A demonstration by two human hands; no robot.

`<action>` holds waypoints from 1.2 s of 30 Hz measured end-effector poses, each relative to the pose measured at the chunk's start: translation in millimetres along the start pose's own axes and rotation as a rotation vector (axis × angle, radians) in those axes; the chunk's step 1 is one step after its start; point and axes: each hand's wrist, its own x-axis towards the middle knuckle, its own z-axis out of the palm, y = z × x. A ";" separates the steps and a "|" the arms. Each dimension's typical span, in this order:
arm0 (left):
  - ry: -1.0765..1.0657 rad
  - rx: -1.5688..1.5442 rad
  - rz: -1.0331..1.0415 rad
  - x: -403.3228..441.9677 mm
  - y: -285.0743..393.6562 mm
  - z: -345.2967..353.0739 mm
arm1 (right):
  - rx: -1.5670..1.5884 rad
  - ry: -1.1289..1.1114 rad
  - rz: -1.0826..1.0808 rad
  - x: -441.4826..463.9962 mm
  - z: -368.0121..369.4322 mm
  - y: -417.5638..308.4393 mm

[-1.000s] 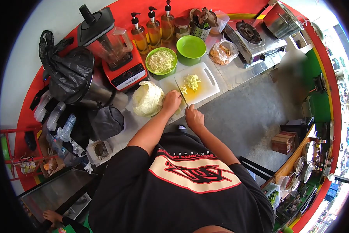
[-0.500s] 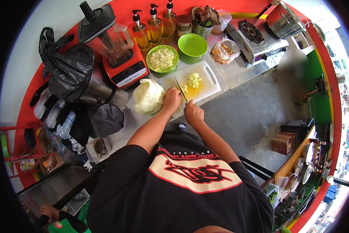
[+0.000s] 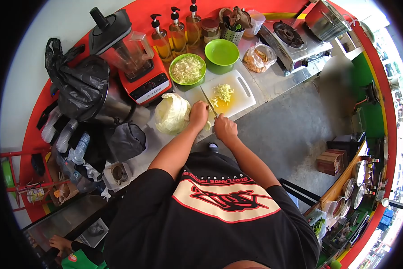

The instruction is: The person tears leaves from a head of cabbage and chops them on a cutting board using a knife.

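Note:
My right hand (image 3: 226, 128) is wrapped round the handle of a knife (image 3: 209, 101), whose blade lies across the white cutting board (image 3: 244, 99). Just left of the blade, my left hand (image 3: 199, 115) is closed over a piece of cabbage (image 3: 207, 126), mostly hidden under the fingers. Shredded cabbage (image 3: 223, 93) is heaped on the board to the right of the blade. A large cabbage head (image 3: 172, 114) rests on the counter beside my left hand. Behind the board, a green bowl (image 3: 187, 70) holds more shreds.
An empty-looking green bowl (image 3: 222, 53), a bag of orange-brown food (image 3: 259, 58) and a gas stove (image 3: 295, 45) stand along the counter. A red blender (image 3: 145, 85) and pump bottles (image 3: 177, 36) are at the back left. Another person's hand (image 3: 60, 243) shows at lower left.
Both hands stay beside the board with only slight shifts, and the knife remains in my right hand. The whole view has moved a little. The other person's hand at lower left has shifted slightly.

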 end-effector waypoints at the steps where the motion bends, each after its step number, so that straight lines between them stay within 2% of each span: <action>1: 0.002 -0.001 0.000 -1.1 1.2 -1.5 | 0.011 0.004 0.019 -6.0 4.1 1.5; 7: 0.056 -0.064 0.028 -5.7 1.9 -0.1 | 0.047 -0.036 0.088 -8.3 11.5 0.5; 9: 0.052 -0.030 0.020 -3.7 1.1 2.2 | 0.025 -0.022 0.012 3.6 2.2 1.3; 13: 0.022 0.006 0.010 -3.2 1.6 0.3 | 0.006 -0.041 0.003 -4.0 -5.4 0.4; 18: 0.054 -0.018 -0.006 -6.5 3.7 2.0 | 0.058 -0.041 0.098 -10.0 10.2 0.2; 24: 0.050 0.031 -0.032 -8.5 9.1 1.1 | 0.097 -0.070 0.049 1.6 -23.2 0.8; 27: 0.062 0.021 -0.050 -7.9 10.3 2.6 | 0.133 -0.072 0.114 -14.4 -34.5 4.4; 36: 0.092 -0.008 -0.033 -12.0 12.0 5.9 | 0.071 -0.101 0.049 -38.4 -6.5 30.9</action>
